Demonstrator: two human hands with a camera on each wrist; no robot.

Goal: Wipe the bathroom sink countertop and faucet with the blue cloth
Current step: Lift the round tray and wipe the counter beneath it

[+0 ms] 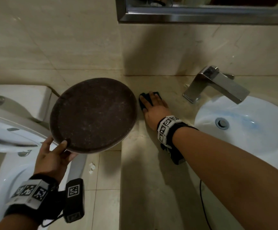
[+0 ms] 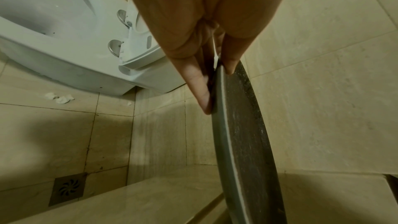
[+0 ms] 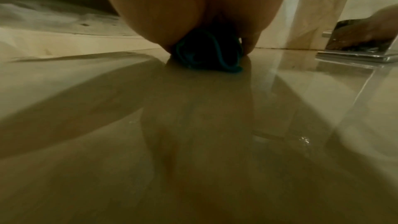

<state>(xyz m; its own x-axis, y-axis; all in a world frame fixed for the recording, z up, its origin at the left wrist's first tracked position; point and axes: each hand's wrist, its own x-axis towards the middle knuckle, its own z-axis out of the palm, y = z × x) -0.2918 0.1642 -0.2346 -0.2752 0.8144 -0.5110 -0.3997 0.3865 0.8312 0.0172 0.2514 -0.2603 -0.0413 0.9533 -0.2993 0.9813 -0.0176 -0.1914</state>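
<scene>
The blue cloth (image 1: 145, 100) is pressed flat on the countertop (image 1: 151, 163) under the right hand (image 1: 153, 107), left of the faucet (image 1: 218, 85). A dark round tray (image 1: 93, 115) is pinched at its rim by the left hand (image 1: 53, 156), raised off the counter beside the toilet (image 1: 10, 113).

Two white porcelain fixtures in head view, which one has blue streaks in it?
The sink basin on the right, under the chrome faucet: blue smears beside its drain. The toilet on the left shows none.

Left hand (image 2: 193, 40) — pinching tray (image 2: 241, 134) edge
</scene>
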